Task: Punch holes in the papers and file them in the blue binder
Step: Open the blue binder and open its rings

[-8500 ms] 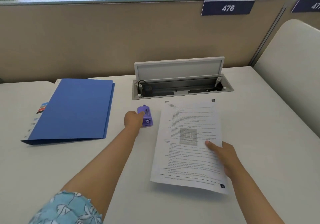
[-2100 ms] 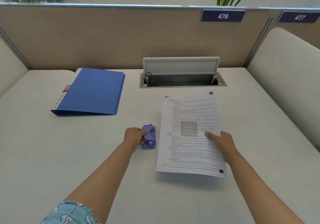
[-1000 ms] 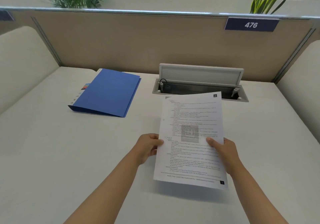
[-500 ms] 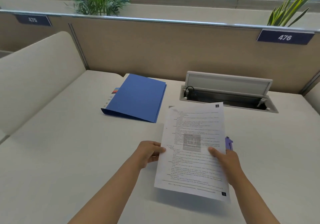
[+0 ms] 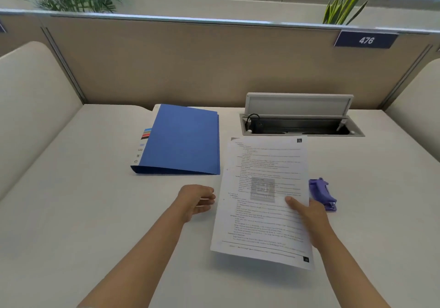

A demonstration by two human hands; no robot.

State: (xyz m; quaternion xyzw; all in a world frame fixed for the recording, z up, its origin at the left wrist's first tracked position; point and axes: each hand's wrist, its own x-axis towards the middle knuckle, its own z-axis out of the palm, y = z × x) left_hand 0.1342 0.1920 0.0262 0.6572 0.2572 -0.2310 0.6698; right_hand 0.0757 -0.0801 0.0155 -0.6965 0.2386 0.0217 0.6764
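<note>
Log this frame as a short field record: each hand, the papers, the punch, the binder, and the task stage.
left hand: free, fingers loosely curled, beside the papers' left edge, holding nothing
right hand: pinches the papers at their right edge, thumb on top
papers: held above the desk, printed side up
hole punch: purple, on the desk right of the papers
blue binder: closed, flat on the desk, left of the papers
stage: nothing filed yet
</note>
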